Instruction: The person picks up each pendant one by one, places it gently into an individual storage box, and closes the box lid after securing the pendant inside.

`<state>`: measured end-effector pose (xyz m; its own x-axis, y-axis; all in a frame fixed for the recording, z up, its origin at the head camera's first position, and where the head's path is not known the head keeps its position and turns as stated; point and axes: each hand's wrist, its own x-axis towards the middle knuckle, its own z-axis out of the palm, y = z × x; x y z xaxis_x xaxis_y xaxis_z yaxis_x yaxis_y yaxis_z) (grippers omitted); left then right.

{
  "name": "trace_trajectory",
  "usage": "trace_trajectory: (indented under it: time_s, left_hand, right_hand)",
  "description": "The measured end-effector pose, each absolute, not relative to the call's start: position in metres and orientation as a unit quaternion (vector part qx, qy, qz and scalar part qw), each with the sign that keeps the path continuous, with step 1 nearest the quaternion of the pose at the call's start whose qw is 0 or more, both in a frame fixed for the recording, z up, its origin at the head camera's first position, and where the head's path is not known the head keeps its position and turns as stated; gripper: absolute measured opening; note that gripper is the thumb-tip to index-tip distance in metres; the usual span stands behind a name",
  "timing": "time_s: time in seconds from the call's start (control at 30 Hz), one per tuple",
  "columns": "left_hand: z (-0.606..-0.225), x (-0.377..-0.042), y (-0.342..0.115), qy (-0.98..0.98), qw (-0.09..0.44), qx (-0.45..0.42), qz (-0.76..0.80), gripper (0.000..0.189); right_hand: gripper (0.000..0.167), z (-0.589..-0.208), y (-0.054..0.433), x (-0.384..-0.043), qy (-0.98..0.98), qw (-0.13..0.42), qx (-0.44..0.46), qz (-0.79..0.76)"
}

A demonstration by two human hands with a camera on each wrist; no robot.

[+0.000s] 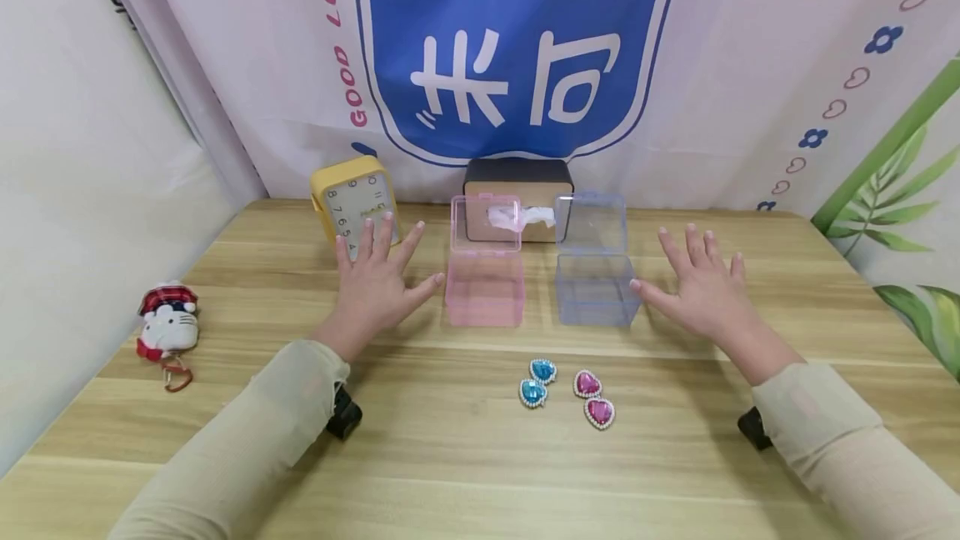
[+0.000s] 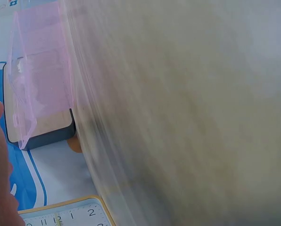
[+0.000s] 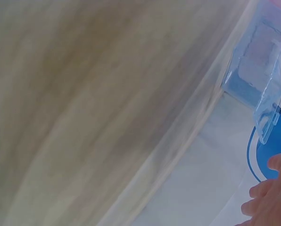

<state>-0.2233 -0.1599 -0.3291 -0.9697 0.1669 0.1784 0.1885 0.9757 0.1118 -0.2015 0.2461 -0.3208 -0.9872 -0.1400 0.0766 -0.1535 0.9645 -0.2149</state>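
My left hand [image 1: 377, 283] is spread with straight fingers, left of a pink clear box [image 1: 485, 300] whose lid stands raised. On the other side, my right hand [image 1: 705, 294] has its fingers spread too, its thumb tip close to a blue clear box [image 1: 596, 300], also with lid up. Whether that thumb touches the box I cannot tell. Both hands hold nothing. Nearer me on the table lie two blue heart gems [image 1: 533, 392] and two pink heart gems [image 1: 599, 412], each edged with small white beads. Each wrist view shows only part of its hand.
A yellow clock [image 1: 352, 190] stands at the back left, partly behind my left fingers. Behind the boxes is a tissue box [image 1: 517, 173] with a tissue sticking out. A plush cat keychain [image 1: 171, 327] lies at the left table edge. A printed curtain [image 1: 750, 65] hangs behind the table.
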Motion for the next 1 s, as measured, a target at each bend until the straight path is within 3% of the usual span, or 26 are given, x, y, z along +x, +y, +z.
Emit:
trace_trajectory:
  time_s: [0.37,0.77,1.0]
  left_hand:
    - [-0.326,-0.219,-0.157,-0.987,0.082,-0.111,-0.083,0.078]
    - [-0.325,-0.215,-0.149,-0.94,0.073,-0.18,-0.281,0.068]
    - [-0.332,-0.216,-0.143,-0.902,0.032,-0.182,-0.391,0.067]
  right_hand:
    - [0.091,-0.32,0.245,-0.198,-0.991,0.027,0.083,0.103]
    - [0.089,-0.301,0.216,-0.181,-0.976,0.06,0.146,0.147]
    - [0.075,-0.297,0.191,-0.171,-0.958,0.091,0.208,0.174]
